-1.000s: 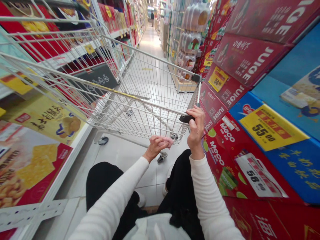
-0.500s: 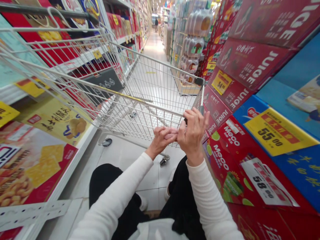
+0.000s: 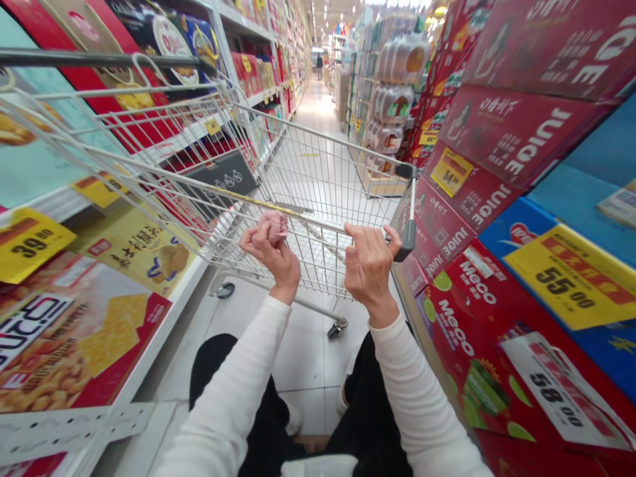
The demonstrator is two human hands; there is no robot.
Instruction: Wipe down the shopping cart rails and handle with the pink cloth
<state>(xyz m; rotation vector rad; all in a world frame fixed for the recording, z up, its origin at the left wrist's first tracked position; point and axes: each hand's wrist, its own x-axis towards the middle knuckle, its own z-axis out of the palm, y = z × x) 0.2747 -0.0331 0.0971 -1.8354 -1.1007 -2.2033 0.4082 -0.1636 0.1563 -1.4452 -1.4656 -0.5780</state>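
A wire shopping cart (image 3: 318, 199) stands sideways across the aisle in front of me. My left hand (image 3: 278, 262) is closed around a crumpled pink cloth (image 3: 272, 225), held at the near side of the cart. To the right, my right hand (image 3: 371, 268) has its fingers curled over the cart's top rail near the grey corner piece. Its fingertips are partly hidden behind the rail. Both forearms are in white sleeves, and my dark-trousered knees show below the cart.
Shelves of boxed snacks with a yellow price tag (image 3: 36, 245) line the left. Stacked red juice cartons (image 3: 507, 129) and red drink boxes (image 3: 462, 311) rise close on the right. A pallet of bottled drinks (image 3: 390, 106) stands ahead; a person (image 3: 319, 65) is far down the aisle.
My hands have moved apart. The left went leftward, and the pink cloth now shows in it. The right has lowered its raised fingers at the rail. The view has shifted slightly.
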